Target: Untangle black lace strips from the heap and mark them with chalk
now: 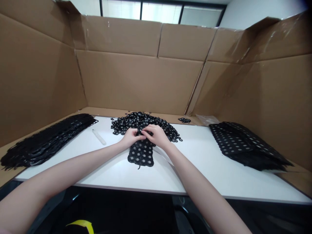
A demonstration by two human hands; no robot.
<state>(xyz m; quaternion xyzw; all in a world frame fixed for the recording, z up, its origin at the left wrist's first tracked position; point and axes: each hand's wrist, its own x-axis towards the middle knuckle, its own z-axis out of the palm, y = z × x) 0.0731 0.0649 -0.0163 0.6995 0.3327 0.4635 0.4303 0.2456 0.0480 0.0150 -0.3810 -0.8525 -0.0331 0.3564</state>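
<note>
A black sheet with rows of round pale spots or holes (140, 152) lies on the white table, its near end toward me. My left hand (130, 137) is closed on the left side of its far part, thumb laid across the top. From the right, my right hand (156, 134) pinches at the same sheet, its thumb and fingertips close to my left thumb. Whatever small piece may be between the fingertips is hidden. Just beyond both hands rises a heap of small black rings (131, 121).
A thick stack of black strips (48, 139) lies at the left, with a white pen-like tool (99, 136) beside it. More spotted black sheets (243, 144) are stacked at the right. A few rings (184, 120) lie at the back. Cardboard walls (136, 78) enclose the table (202, 169).
</note>
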